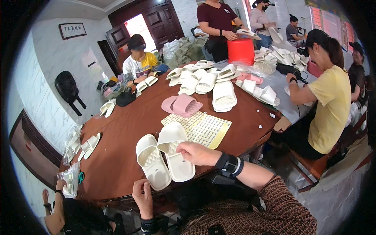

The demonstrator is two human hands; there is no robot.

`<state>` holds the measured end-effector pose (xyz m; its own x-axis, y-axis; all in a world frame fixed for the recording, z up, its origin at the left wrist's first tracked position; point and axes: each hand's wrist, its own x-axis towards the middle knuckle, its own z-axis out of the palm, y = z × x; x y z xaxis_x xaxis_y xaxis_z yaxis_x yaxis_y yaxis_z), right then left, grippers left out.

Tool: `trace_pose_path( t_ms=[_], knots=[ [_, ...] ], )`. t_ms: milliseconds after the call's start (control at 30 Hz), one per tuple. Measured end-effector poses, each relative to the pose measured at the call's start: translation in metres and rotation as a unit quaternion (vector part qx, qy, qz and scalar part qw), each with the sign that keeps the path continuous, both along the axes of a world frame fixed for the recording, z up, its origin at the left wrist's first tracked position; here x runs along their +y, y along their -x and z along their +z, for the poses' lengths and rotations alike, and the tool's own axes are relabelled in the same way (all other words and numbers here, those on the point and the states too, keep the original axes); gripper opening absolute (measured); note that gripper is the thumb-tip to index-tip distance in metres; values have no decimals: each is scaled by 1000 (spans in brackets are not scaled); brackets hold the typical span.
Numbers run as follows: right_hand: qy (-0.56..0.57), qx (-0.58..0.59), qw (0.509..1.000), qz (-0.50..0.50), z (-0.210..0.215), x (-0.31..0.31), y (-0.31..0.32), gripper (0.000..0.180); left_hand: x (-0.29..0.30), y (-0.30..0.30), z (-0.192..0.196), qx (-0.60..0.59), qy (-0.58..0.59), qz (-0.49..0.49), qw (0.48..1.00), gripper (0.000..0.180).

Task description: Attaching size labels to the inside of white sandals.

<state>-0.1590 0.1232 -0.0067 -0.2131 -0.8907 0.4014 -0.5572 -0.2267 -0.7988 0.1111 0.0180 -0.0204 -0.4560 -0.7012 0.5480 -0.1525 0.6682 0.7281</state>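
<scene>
Round brown wooden worktop point(129, 129) is carrying two white foam slide sandals: your right hand point(197, 153) is gripping the right one point(175, 152), while your left hand point(143, 196), loosely curled, is hovering below the other point(152, 160).

The right hand point(197, 153) covers part of the sole of the white slipper point(175, 153) it rests on. The left hand point(143, 197) sits below the bench point(117, 156) rim, its fingertips turned away and unreadable. The marks on the yellow sticker sheet point(203, 127) are too small to tell. A person's arm at the lower left point(53, 211) is cut off by the fisheye rim.
</scene>
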Motion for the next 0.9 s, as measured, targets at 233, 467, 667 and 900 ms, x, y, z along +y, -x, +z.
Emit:
trace_pose_path(
  t_ms=[233,467,667,900],
  knots=[
    [76,154,984,-42,46,-33,29,16,15,-8,-7,29,-259,-13,965,22],
    [-66,213,975,-21,29,-79,53,50,21,-2,-9,14,-403,-88,911,37],
    [-107,192,975,-17,33,-93,57,62,15,6,-17,90,-480,-124,864,35],
    [-159,157,974,-32,30,-100,68,75,16,9,-19,104,-494,-139,852,26]
  ],
)
